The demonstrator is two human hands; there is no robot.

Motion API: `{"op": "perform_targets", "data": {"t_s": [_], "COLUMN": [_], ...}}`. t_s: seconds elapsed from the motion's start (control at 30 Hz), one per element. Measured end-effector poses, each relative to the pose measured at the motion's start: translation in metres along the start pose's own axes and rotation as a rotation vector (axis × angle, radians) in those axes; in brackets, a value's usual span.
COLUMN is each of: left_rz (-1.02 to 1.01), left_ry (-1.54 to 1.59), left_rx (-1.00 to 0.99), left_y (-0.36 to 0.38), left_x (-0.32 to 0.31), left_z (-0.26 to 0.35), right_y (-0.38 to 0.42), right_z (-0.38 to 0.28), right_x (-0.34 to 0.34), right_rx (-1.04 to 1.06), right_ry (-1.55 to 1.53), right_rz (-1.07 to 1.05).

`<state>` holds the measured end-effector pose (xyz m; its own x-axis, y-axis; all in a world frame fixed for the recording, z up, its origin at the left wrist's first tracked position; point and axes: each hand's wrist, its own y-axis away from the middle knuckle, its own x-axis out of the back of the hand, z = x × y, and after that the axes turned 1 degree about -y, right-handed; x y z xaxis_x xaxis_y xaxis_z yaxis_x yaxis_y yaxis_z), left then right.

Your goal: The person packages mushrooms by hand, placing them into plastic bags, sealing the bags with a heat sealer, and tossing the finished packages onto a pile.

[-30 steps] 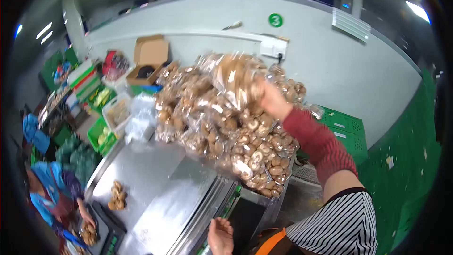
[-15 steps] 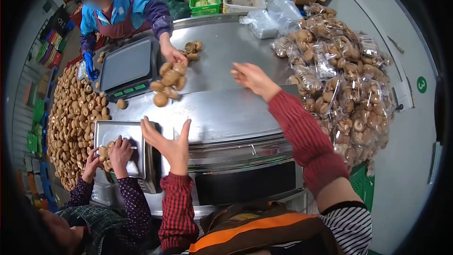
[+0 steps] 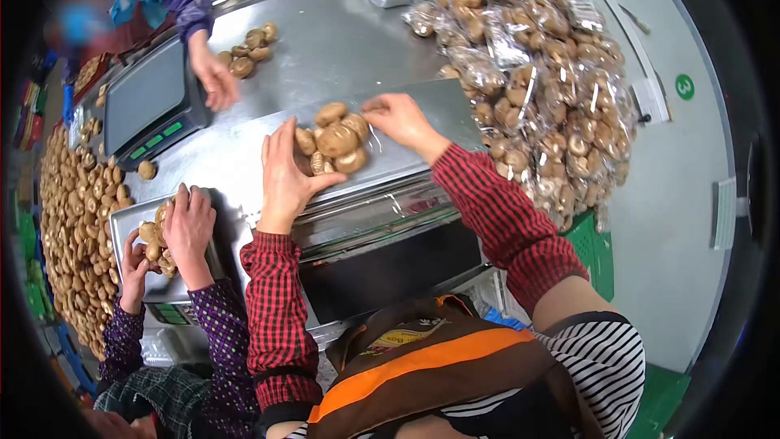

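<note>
- Fingers of the left hand (image 3: 286, 171) are lying flat and slightly spread on the steel, their tips touching the left edge of the mushroom cluster (image 3: 335, 140); nothing is being gripped.
- Fingers of the right hand (image 3: 400, 120) are curling in toward the cluster's right side, tips touching it or the clear film around it (whether they are pinching that film I cannot tell).
- Between the two hands the cluster is sitting on the steel machine top (image 3: 244, 158), with a clear plastic bag seemingly under it.
- Right of it a big heap of bagged mushrooms (image 3: 540, 73) is lying on the table.
- Across the table a co-worker's hand (image 3: 215, 81) is resting near a small mushroom pile (image 3: 248, 49) beside a scale (image 3: 150, 102).
- At the left another person's hands (image 3: 175, 232) are handling mushrooms on a steel tray (image 3: 126, 219), next to a wide bed of loose mushrooms (image 3: 73, 219).
</note>
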<state>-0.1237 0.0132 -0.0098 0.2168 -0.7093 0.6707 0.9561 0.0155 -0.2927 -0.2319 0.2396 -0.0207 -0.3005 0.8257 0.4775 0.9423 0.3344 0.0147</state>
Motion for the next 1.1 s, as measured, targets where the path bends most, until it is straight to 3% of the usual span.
{"op": "perform_targets", "data": {"t_s": [0.07,0.17,0.23,0.3,0.37,0.4,0.43,0.5,0.57,0.6,0.63,0.7,0.83,0.97,1.1], "left_rz": [-0.074,-0.172,0.168,0.120,0.190,0.143,0.095,0.130,0.153,0.168,0.147,0.014,0.093,-0.084,0.078], "left_ry": [-0.007,-0.050,-0.125,-0.091,-0.176,-0.394,-0.442,-0.522,-0.525,-0.521,-0.491,-0.506,-0.585,-0.528,-0.307], "left_rx": [-0.072,-0.134,-0.044,0.469,0.561,0.467,0.551,0.494,0.497,0.501,0.470,0.620,0.724,0.701,0.663], "left_y": [-0.003,0.005,0.040,0.093,0.120,0.125,0.132,0.126,0.132,0.128,0.126,0.116,0.114,0.112,0.112], "left_x": [-0.004,0.007,0.018,0.025,0.018,0.013,0.008,0.008,0.006,0.009,0.014,0.027,0.046,0.045,0.040], "left_z": [0.005,0.027,0.044,0.050,0.055,0.046,0.043,0.044,0.031,0.031,0.031,0.048,0.043,0.039,0.037], "right_y": [0.037,0.078,0.112,0.149,0.171,0.175,0.175,0.167,0.163,0.163,0.163,0.162,0.160,0.159,0.162], "right_z": [0.007,0.005,-0.001,0.008,0.015,0.012,0.007,-0.003,-0.020,-0.016,-0.013,-0.008,-0.006,-0.001,0.001], "right_x": [0.020,0.042,0.067,0.089,0.081,0.070,0.060,0.048,0.049,0.045,0.044,0.040,0.039,0.036,0.045], "right_rx": [-0.160,-0.085,-0.057,-0.124,-0.133,-0.104,-0.066,-0.079,-0.322,-0.234,-0.280,-0.335,-0.303,-0.313,-0.278], "right_ry": [0.003,0.011,0.243,0.632,0.622,0.681,0.743,0.848,0.693,0.709,0.692,0.548,0.535,0.507,0.460], "right_rz": [0.027,0.077,0.274,0.198,0.181,0.180,0.183,0.157,-0.001,0.081,0.053,0.054,0.114,0.080,0.068]}}
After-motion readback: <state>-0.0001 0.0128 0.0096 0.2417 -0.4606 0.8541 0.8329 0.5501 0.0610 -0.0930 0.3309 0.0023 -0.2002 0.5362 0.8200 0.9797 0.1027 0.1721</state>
